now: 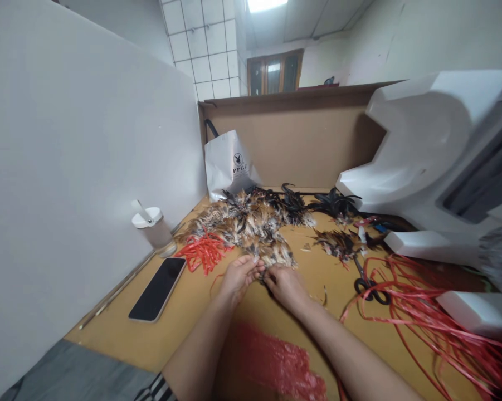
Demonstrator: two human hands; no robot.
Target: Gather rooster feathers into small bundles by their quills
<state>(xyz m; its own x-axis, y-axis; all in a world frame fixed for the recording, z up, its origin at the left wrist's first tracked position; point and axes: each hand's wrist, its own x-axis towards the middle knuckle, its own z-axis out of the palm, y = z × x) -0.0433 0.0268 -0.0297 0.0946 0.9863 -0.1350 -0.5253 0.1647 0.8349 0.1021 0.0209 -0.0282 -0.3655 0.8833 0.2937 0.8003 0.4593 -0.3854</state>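
My left hand (239, 277) is closed in a pinch at the near edge of a pile of brown and black feathers (251, 220). What lies between its fingertips is too small to make out. A thin red strip shows just beside it on the left. Close by, my right hand (284, 284) has its fingers curled in, with dark feather tips showing under them; its grip is partly hidden. Short cut red plastic strips (204, 252) lie heaped at the pile's left front. A flat piece of red plastic (282, 362) lies between my forearms.
A phone (157, 289) and a lidded cup (154, 231) stand at left, by a white panel. Scissors (371, 291), a smaller feather bunch (338, 243) and long red strips (426, 301) lie right. Behind are a white bag (229, 164), black feathers (334, 203) and white foam (426, 145).
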